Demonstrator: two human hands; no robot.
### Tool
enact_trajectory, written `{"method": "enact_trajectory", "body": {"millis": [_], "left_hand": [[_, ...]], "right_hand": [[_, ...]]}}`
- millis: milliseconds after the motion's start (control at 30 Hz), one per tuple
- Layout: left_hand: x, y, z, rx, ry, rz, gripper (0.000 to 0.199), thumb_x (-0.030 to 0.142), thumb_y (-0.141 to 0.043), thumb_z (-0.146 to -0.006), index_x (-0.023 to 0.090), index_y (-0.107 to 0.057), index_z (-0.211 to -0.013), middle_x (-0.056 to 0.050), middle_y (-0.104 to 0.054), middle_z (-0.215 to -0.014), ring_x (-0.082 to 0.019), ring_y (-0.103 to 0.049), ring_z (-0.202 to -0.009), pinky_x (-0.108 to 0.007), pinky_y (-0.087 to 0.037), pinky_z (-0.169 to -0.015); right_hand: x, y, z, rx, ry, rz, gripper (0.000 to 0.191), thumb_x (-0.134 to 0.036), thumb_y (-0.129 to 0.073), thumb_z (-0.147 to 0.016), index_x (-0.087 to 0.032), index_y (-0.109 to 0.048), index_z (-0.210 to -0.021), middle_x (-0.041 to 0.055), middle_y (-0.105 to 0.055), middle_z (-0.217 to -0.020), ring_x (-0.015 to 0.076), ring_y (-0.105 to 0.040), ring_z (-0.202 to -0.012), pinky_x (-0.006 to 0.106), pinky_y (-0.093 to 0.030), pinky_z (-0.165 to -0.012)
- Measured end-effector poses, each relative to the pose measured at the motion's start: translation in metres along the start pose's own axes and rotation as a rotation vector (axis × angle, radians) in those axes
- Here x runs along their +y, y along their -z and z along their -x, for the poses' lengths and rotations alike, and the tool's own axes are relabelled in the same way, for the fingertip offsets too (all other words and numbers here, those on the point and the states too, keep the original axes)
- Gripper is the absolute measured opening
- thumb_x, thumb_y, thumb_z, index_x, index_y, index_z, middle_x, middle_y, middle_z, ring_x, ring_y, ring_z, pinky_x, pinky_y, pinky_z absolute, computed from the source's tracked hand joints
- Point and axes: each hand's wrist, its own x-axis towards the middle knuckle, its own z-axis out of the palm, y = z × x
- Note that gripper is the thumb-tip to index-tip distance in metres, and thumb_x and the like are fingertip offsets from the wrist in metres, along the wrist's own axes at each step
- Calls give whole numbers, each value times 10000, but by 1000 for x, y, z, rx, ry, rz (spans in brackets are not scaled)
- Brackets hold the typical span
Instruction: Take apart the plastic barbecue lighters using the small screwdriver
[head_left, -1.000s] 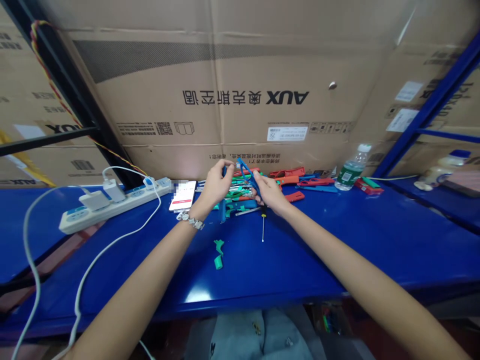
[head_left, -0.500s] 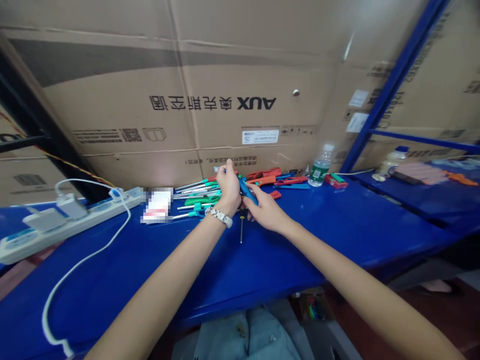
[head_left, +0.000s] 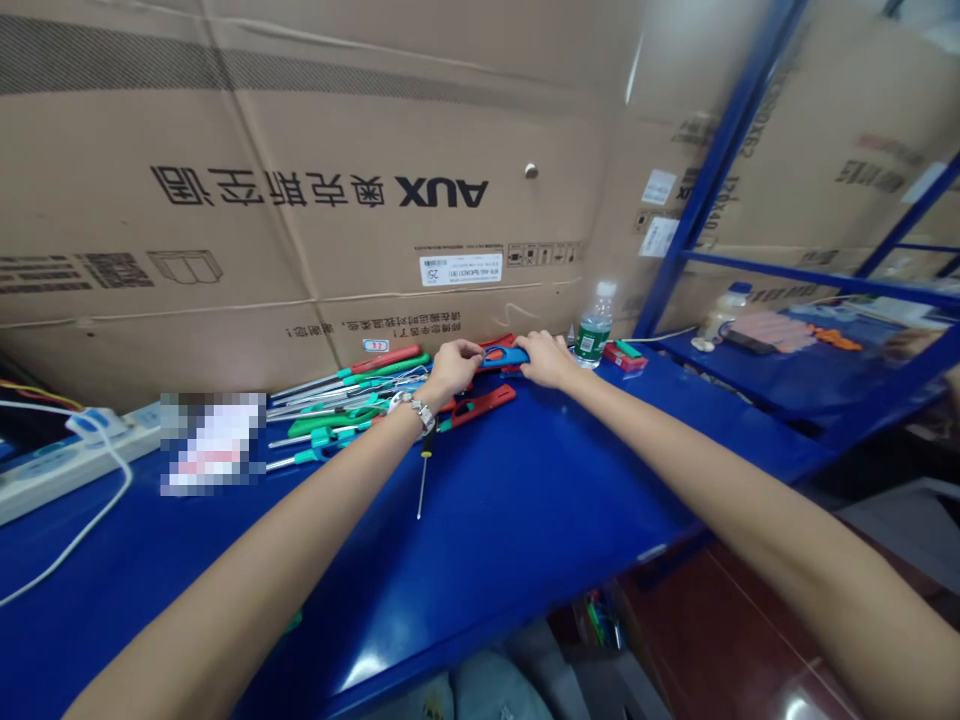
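Note:
A blue plastic piece [head_left: 507, 356] with an oval opening lies between my two hands at the back of the blue table. My left hand [head_left: 454, 368] pinches its left end. My right hand [head_left: 547, 360] has its fingers closed on the right end. Below my left wrist is a thin screwdriver [head_left: 424, 480] with a yellow collar, its handle partly hidden. To the left lies a pile of long lighters [head_left: 337, 400] with green, teal and red handles and metal rods. A red handle piece [head_left: 484, 405] rests just in front of my hands.
A water bottle [head_left: 595, 328] stands right of my hands beside a small red box [head_left: 625, 356]. On the left are a blurred paper [head_left: 217, 440] and a white power strip [head_left: 45, 470] with a cable. A large cardboard sheet [head_left: 337, 120] rises behind the table.
The view has swung to the right. My hands have moved away from me, and the blue piece has gone from upright and tilted to nearly level between them. The screwdriver remains below my left hand.

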Motion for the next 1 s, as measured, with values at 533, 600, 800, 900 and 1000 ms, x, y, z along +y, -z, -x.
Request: {"method": "enact_trajectory", "body": {"millis": [533, 600, 800, 900, 1000], "left_hand": [[9, -33, -4, -61, -157, -223, 258, 44, -532, -855, 140, -739, -973, -118, -763, -1057, -226, -695, -1024, -370, -514, -993], [14, -22, 6, -81, -201, -235, 236, 69, -532, -877, 139, -732, -980, -114, -754, -1041, -220, -688, -997, -365, -517, -970], [25, 36, 53, -86, -375, -227, 194, 167, -517, -931, 152, -693, -1011, -89, -734, -1019, -187, -674, -873, -310, -526, -788], [23, 76, 90, -32, -398, -240, 163, 225, -535, -944, 172, -676, -1004, -71, -728, -992, -197, -665, -919, -304, -515, -796], [12, 117, 136, 23, -359, -280, 178, 276, -497, -977, 198, -654, -1010, -60, -716, -1020, -199, -657, -940, -316, -517, -832]], "right_hand": [[19, -12, -19, 25, -347, -243, 610, -148, -663, -786, -143, -508, -1376, 193, -662, -1221, 328, -663, -1127, 395, -519, -907], [15, -14, -7, 83, -325, -235, 590, -176, -655, -794, -155, -513, -1366, 208, -614, -1287, 337, -649, -1137, 429, -511, -933], [-39, -23, 42, 248, 6, -418, 299, -192, -565, -842, -199, -597, -1140, 106, -648, -1070, 237, -639, -928, 389, -511, -872], [-84, -31, 66, 163, 203, -573, 106, -236, -583, -860, -206, -603, -960, 49, -660, -888, 181, -592, -725, 326, -476, -712], [-129, -38, 85, 75, 362, -635, 142, -273, -593, -880, -205, -556, -762, 29, -636, -763, 159, -540, -641, 302, -403, -628]]}}
